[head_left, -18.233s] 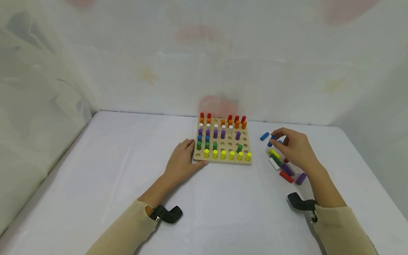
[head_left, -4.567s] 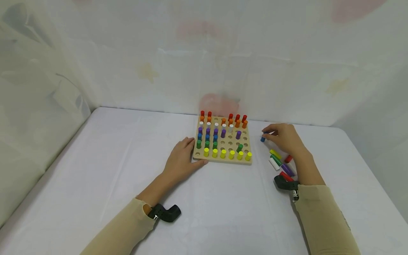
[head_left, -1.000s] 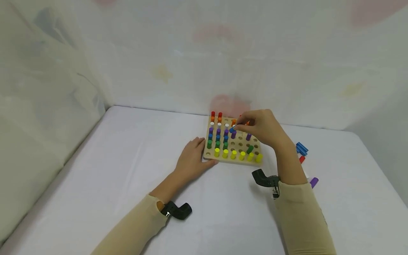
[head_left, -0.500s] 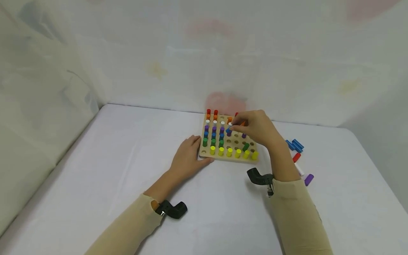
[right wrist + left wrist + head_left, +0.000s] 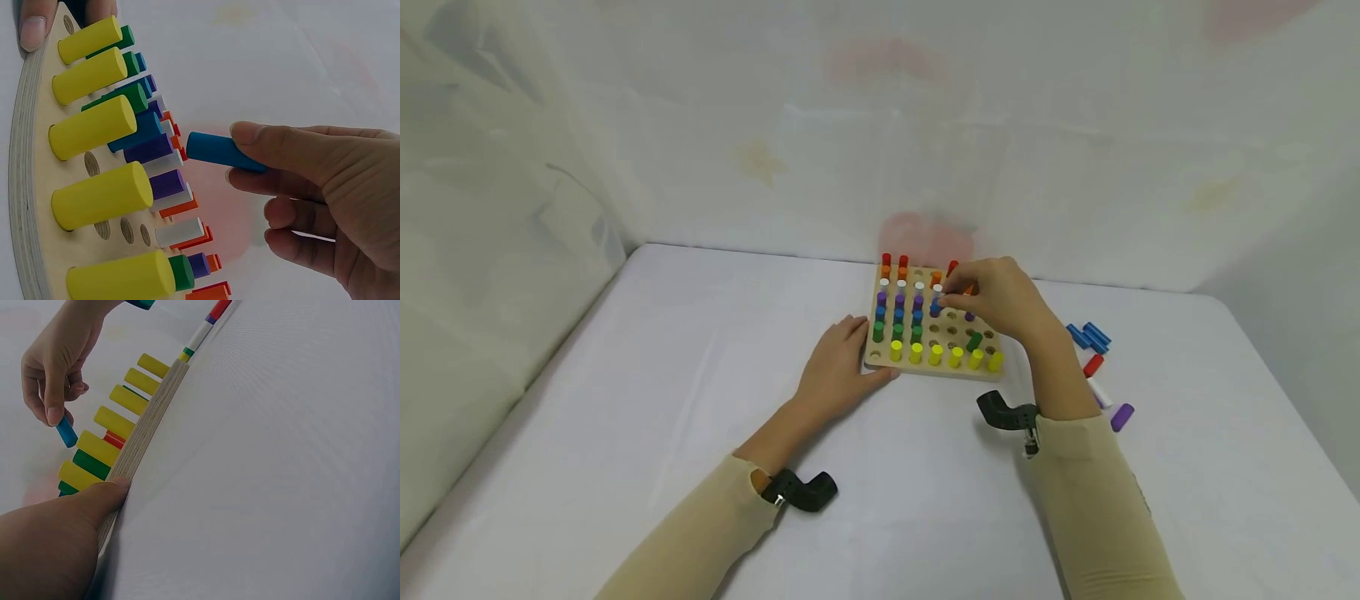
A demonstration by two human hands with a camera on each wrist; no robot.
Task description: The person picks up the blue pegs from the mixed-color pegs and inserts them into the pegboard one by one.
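Over the pegboard [image 5: 931, 372], fingers [image 5: 275, 147] pinch a blue peg [image 5: 220, 152] (tilted).

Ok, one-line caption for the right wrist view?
Right hand pinches a blue peg above the wooden pegboard of coloured pegs.

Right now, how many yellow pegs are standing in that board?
6 yellow pegs, side by side in the board's front row, filling every hole but the leftmost. Loose ones elsewhere may be hidden.
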